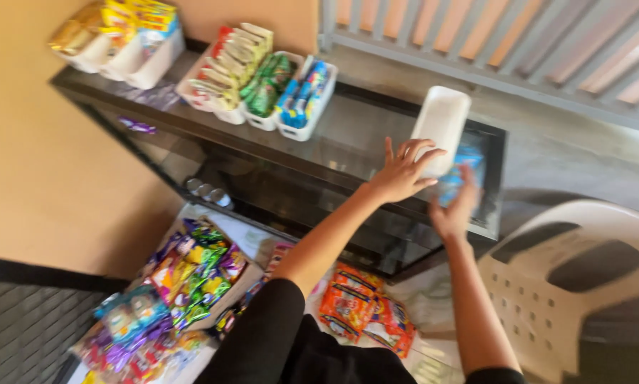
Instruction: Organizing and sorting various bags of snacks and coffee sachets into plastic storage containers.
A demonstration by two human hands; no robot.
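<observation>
Spreading wide, the fingers of the left hand press flat against the near end of an empty white tray, steadying it more than gripping it, while the right hand sits just below at about five o'clock, its fingers curled loosely round a blue packet that it holds up against the tray's lower edge. The tray lies on the glass top of a dark table, toward its right end, tilted slightly with its long side running up toward one o'clock. Further out at ten o'clock stand several white bins packed with green, blue and red snack packs, and beyond them, at the far left corner, more bins of yellow packets. Below the table, at seven o'clock, loose heaps of bright snack packets and orange ones lie on the floor; a white plastic chair stands at four o'clock. The likeliest slip, I judge, is the tray skating on the smooth glass under the flat palm, since nothing clamps it and it lies close to the table's right edge; the packet could also drop short of the tray if the loose hold gives. The whole view is smeared by motion, so the packet's shape and how firmly it is pinched are hard to make out, the tray's inside is mostly turned away, and the left arm hides part of the lower shelf.
</observation>
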